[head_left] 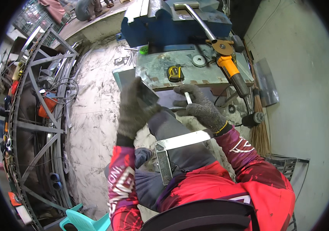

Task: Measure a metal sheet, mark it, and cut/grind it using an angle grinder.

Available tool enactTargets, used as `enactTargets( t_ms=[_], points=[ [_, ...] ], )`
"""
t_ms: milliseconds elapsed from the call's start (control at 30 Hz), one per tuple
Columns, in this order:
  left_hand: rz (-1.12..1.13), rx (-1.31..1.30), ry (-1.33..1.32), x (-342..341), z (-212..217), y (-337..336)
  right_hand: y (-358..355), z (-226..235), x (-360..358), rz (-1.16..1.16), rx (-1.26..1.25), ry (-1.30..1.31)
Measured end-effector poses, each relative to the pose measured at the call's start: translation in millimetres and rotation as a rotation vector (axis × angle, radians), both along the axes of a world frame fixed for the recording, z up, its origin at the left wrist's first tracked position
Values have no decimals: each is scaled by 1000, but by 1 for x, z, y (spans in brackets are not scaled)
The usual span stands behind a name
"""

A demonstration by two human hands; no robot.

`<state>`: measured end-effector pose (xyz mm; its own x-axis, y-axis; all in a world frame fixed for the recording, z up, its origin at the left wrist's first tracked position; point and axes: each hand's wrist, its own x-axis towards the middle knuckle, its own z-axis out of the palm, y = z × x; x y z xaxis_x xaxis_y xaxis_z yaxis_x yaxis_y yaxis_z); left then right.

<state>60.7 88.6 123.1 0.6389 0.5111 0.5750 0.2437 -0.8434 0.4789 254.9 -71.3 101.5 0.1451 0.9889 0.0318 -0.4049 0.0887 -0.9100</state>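
Note:
A grey work glove covers my left hand (131, 111), which is closed around a dark, flat-sided metal piece (148, 93) above my left knee. To its right my right hand (206, 111), also gloved, pinches a short, pale stick-like piece (188, 97); its exact kind cannot be made out. Across my lap lies a metal try square (183, 141), its long blade pointing right and its thick stock toward my waist. Neither hand touches it. Beyond my hands, a yellow and black tape measure (175, 73) sits on the metal bench (153, 63).
An orange angle grinder (230, 69) leans at the bench's right side, near a round disc (199, 61). Behind stands a big blue vise (176, 29). A cluttered metal rack (37, 127) fills the left. A broom (259, 131) rests by the right wall; a teal plastic chair (83, 221) is lower left.

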Motion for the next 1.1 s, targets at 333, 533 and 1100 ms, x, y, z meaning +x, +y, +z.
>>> enactTargets(
  t_ms=[333,533,1100],
  points=[
    [42,-22,613,95,-39,114,-15,-19,40,-192,-81,-348],
    [68,-167,711,114,-45,123,-17,-26,56,-244,-101,-458],
    [-28,-69,153,74,-34,0,-31,-13,55,-325,-96,-680]
  ],
)
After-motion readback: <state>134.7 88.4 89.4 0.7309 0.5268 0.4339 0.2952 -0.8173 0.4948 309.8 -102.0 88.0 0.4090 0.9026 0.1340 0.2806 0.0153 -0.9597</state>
